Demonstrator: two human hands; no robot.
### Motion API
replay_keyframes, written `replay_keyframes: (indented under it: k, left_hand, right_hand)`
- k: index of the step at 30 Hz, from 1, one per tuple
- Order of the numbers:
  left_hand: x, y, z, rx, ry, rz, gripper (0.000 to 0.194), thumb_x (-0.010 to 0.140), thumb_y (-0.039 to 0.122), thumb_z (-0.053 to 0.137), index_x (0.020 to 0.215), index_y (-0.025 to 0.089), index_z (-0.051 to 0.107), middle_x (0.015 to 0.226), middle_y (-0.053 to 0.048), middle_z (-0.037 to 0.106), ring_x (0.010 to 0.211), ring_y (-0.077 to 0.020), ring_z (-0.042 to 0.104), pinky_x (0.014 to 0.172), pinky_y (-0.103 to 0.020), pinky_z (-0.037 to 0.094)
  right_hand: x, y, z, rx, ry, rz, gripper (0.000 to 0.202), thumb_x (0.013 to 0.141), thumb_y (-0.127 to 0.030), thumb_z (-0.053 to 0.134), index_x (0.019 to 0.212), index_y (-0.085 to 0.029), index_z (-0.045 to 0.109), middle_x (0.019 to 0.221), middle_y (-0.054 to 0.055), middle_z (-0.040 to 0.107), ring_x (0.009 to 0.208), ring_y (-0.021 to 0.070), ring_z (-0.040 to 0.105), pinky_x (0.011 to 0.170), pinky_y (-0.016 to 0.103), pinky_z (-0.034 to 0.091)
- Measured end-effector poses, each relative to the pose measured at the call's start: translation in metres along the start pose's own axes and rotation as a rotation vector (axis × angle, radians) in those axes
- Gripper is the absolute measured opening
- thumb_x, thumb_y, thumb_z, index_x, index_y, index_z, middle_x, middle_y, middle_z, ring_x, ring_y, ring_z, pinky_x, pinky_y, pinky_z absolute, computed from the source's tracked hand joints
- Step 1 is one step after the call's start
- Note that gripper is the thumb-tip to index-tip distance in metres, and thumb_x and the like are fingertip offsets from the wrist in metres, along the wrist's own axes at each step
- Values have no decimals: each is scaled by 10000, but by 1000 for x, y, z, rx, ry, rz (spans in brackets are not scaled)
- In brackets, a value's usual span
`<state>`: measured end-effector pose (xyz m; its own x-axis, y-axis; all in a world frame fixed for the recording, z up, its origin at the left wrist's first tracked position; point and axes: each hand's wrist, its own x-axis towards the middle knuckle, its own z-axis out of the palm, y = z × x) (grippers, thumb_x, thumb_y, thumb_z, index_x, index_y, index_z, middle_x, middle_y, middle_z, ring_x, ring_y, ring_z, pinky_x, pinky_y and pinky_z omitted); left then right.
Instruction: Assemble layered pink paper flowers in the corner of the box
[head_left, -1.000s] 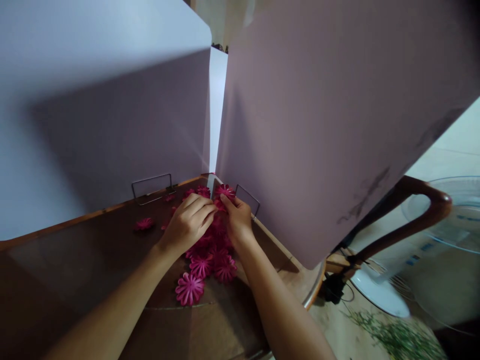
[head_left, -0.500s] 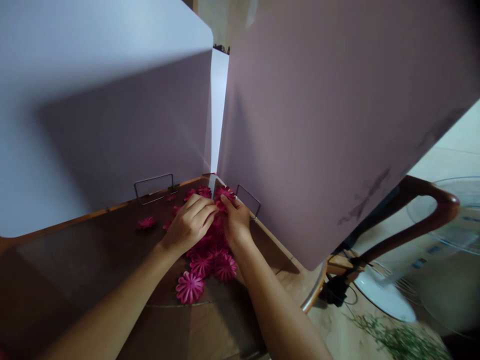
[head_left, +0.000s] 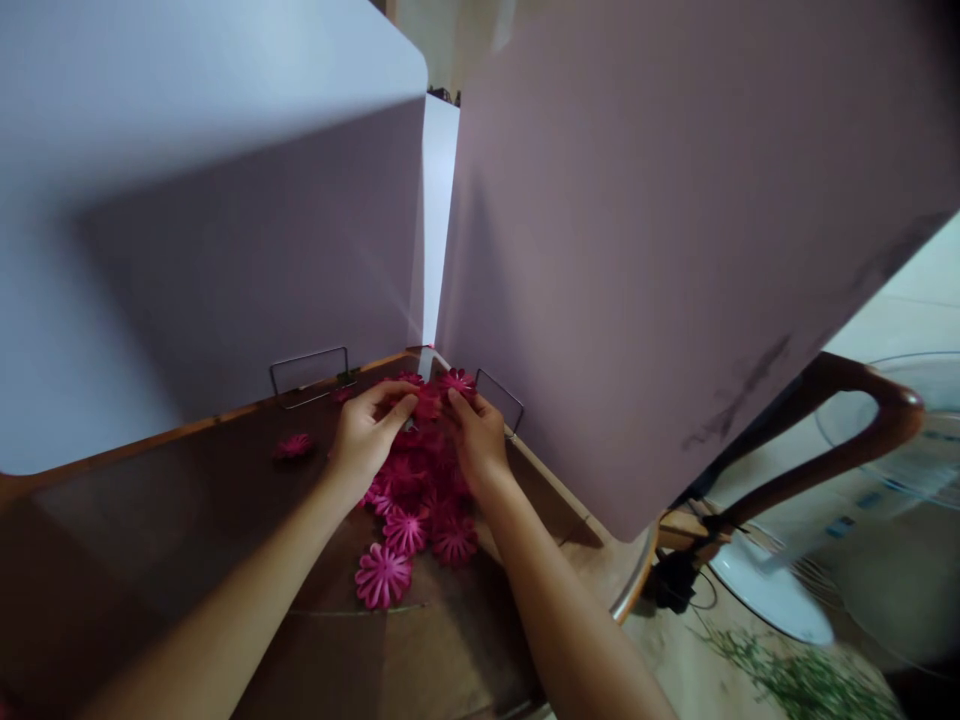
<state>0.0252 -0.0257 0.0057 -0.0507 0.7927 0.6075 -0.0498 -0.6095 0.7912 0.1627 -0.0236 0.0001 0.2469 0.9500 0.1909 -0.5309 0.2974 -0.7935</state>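
I am looking down at a brown table (head_left: 187,520) walled off by two tall boards (head_left: 637,250), where a heap of magenta paper flowers (head_left: 420,490) is lying loose and unsorted, so I am judging the work as only getting started. My left hand (head_left: 364,440) and right hand (head_left: 476,440) are curling, half closed, over the far end of the heap, fingertips pinching at one flower (head_left: 429,402) between them, though I cannot tell which hand is truly gripping it.

Dark wooden table (head_left: 150,540) with scattered pink paper flowers (head_left: 409,490) and upright white boards (head_left: 225,250).
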Motion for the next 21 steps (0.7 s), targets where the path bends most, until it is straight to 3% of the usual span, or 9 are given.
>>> replay_keyframes:
  k: [4, 7, 10, 16, 21]
  left_hand:
    - [6, -13, -4, -196, 6, -119, 209, 808, 357, 733, 960, 213, 742, 975, -76, 741, 810, -168, 674, 688, -268, 524]
    - [7, -11, -6, -133, 60, -105, 194, 847, 368, 689, 953, 214, 738, 970, -76, 740, 832, -175, 674, 717, -284, 526]
    - [10, -4, -11, 106, 51, 37, 198, 887, 365, 640, 966, 204, 725, 973, -73, 736, 896, -207, 676, 819, -339, 522]
    - [11, 0, -18, 557, -144, 515, 101, 871, 196, 660, 941, 208, 732, 952, -70, 709, 955, -230, 620, 880, -413, 511]
    - [8, -3, -15, 634, -163, 580, 200, 909, 191, 616, 1089, 199, 704, 1007, -82, 680, 970, -221, 592, 868, -418, 524]
  right_hand:
    - [3, -5, -6, -11, 11, 23, 227, 656, -280, 800, 820, -160, 701, 743, 4, 719, 638, 134, 663, 711, 289, 560]
    - [4, -6, -7, -18, -5, 34, 227, 651, -281, 809, 808, -158, 700, 735, 4, 717, 653, 135, 671, 716, 281, 563]
    - [2, -6, -5, -44, -55, 55, 234, 659, -303, 812, 807, -158, 702, 726, 0, 711, 627, 135, 672, 699, 281, 561]
    - [-6, -5, 1, -123, -171, 107, 249, 677, -310, 791, 858, -153, 725, 719, 14, 720, 577, 130, 649, 672, 285, 553]
    - [-6, -2, 1, -230, -180, 108, 280, 689, -345, 772, 895, -162, 718, 726, 6, 708, 531, 111, 594, 578, 255, 507]
